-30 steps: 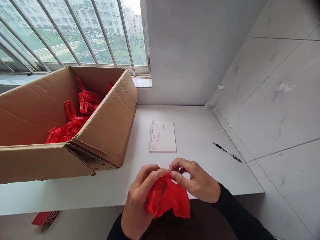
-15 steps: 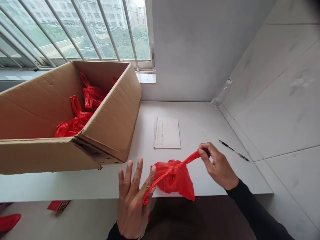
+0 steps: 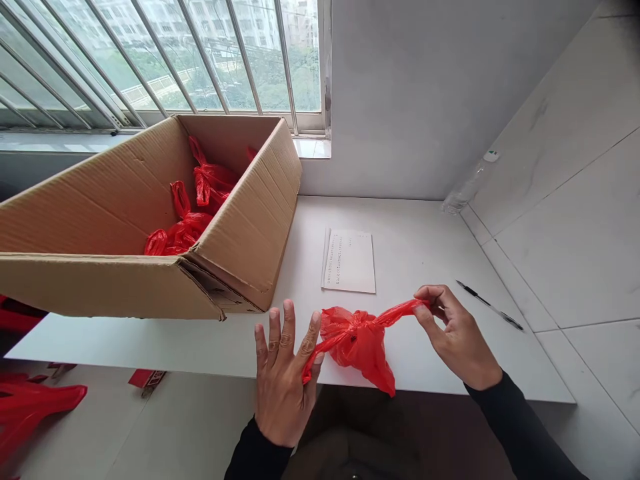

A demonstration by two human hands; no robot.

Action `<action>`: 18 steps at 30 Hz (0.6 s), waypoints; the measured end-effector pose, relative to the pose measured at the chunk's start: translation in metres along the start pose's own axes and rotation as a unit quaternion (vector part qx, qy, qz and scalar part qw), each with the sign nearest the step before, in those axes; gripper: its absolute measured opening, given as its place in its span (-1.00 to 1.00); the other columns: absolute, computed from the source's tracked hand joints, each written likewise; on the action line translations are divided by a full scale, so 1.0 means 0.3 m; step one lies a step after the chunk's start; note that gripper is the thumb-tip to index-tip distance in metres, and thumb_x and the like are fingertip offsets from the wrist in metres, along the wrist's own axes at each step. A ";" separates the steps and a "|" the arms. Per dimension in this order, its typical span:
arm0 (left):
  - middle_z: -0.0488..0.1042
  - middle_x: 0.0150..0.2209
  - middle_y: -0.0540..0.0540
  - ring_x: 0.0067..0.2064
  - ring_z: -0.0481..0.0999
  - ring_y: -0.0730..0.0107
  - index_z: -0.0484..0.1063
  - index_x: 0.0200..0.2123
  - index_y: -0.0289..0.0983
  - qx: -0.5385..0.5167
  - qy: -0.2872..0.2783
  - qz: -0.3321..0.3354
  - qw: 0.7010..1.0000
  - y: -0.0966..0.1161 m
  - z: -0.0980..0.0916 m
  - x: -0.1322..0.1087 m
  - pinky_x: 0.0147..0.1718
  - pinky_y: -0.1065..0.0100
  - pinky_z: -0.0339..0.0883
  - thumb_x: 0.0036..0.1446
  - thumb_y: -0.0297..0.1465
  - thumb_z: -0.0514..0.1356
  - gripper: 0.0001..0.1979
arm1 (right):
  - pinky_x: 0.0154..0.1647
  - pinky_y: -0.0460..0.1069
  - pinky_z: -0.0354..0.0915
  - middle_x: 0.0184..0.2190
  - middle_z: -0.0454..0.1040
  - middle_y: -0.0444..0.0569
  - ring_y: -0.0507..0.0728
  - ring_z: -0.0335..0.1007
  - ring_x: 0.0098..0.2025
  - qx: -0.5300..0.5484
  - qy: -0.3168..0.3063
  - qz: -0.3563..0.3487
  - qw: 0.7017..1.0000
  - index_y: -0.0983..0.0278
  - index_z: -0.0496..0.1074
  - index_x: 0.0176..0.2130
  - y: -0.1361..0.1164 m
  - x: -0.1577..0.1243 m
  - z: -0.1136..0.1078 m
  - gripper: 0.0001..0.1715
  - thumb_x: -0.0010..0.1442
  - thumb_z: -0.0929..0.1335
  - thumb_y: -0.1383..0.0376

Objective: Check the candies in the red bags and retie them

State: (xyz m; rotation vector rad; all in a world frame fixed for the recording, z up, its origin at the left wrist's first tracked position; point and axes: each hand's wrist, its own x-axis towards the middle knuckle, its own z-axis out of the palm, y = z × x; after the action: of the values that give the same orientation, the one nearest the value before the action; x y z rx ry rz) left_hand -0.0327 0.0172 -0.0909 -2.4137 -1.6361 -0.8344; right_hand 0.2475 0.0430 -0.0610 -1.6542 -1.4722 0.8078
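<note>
A red plastic bag point(image 3: 357, 343) with something bulky inside lies at the front edge of the white table, its two handles twisted together at the top. One handle is pinched between thumb and index finger of my left hand point(image 3: 286, 377), whose other fingers are stretched out. My right hand point(image 3: 455, 333) pinches the opposite handle, which is drawn out toward the right. What the bag contains is hidden by the plastic.
A large open cardboard box point(image 3: 245, 227) at the left holds several tied red bags point(image 3: 183, 230). Behind the bag lies a white printed card point(image 3: 349, 261). A pen point(image 3: 489, 305) and a clear plastic bottle point(image 3: 470, 187) are at the right. More red items point(image 3: 35, 407) sit below the table.
The view has shifted, so everything appears farther right or higher. The bag's handles are stretched more tautly sideways, and its knot looks tighter. Both hands keep their pinch.
</note>
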 end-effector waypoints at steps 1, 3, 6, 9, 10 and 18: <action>-0.29 0.47 -0.19 0.46 -0.28 -0.08 -0.10 0.42 -0.06 -0.002 0.002 -0.003 1.000 0.000 -0.001 -0.001 0.37 -0.18 -0.35 0.28 -0.53 0.12 -0.26 | -0.07 0.05 0.35 -0.20 0.42 -0.09 0.11 0.40 -0.15 0.003 -0.002 0.002 1.000 0.16 0.34 -0.07 0.005 -0.001 -0.002 -0.75 0.32 0.30 0.09; -0.28 0.47 -0.20 0.46 -0.27 -0.08 -0.09 0.42 -0.07 -0.008 0.007 -0.008 1.000 0.002 -0.003 0.001 0.37 -0.18 -0.36 0.29 -0.51 0.12 -0.28 | -0.04 0.07 0.36 -0.20 0.44 -0.10 0.11 0.41 -0.15 0.000 -0.007 0.007 1.000 0.13 0.37 0.00 0.012 -0.003 -0.003 -0.70 0.30 0.31 0.10; -0.27 0.47 -0.21 0.46 -0.27 -0.10 -0.05 0.41 -0.08 -0.018 0.011 -0.010 1.000 0.011 -0.007 0.005 0.37 -0.19 -0.36 0.29 -0.51 0.12 -0.29 | -0.04 0.07 0.35 -0.13 0.45 -0.10 0.11 0.40 -0.14 -0.016 -0.007 0.002 1.000 0.07 0.40 0.03 0.015 -0.003 -0.002 -0.68 0.30 0.31 0.10; -0.23 0.47 -0.23 0.46 -0.24 -0.11 0.02 0.40 -0.13 -0.032 0.013 -0.011 0.999 0.016 -0.009 0.005 0.36 -0.21 -0.33 0.30 -0.54 0.09 -0.35 | -0.09 0.05 0.34 -0.12 0.47 -0.11 0.11 0.37 -0.14 -0.039 -0.018 -0.020 0.999 0.06 0.46 -0.05 0.023 0.000 -0.005 -0.73 0.32 0.28 0.08; -0.19 0.46 -0.23 0.45 -0.21 -0.10 0.07 0.38 -0.15 -0.036 0.012 -0.010 0.999 0.012 -0.008 0.002 0.36 -0.22 -0.31 0.30 -0.54 0.07 -0.38 | -0.14 0.04 0.33 -0.15 0.48 -0.11 0.12 0.36 -0.16 -0.050 -0.025 -0.025 0.998 0.07 0.47 -0.08 0.029 0.001 -0.009 -0.73 0.33 0.28 0.06; 0.45 0.19 -0.05 0.27 0.33 0.20 0.47 0.11 -0.08 -0.163 0.002 -0.173 0.971 -0.087 -0.015 -0.055 0.38 -0.09 -0.16 0.37 -0.35 -0.01 -0.64 | -0.39 0.00 0.26 -0.14 0.49 -0.07 0.15 0.35 -0.21 -0.079 -0.053 -0.006 0.995 0.10 0.46 -0.13 0.042 0.027 -0.005 -0.68 0.31 0.28 -0.01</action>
State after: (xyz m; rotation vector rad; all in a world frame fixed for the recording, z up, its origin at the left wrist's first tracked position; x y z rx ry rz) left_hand -0.0618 0.0127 -0.1006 -2.3442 -2.1034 -1.2486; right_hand 0.2563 0.0503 -0.0707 -1.7393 -1.6553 0.7990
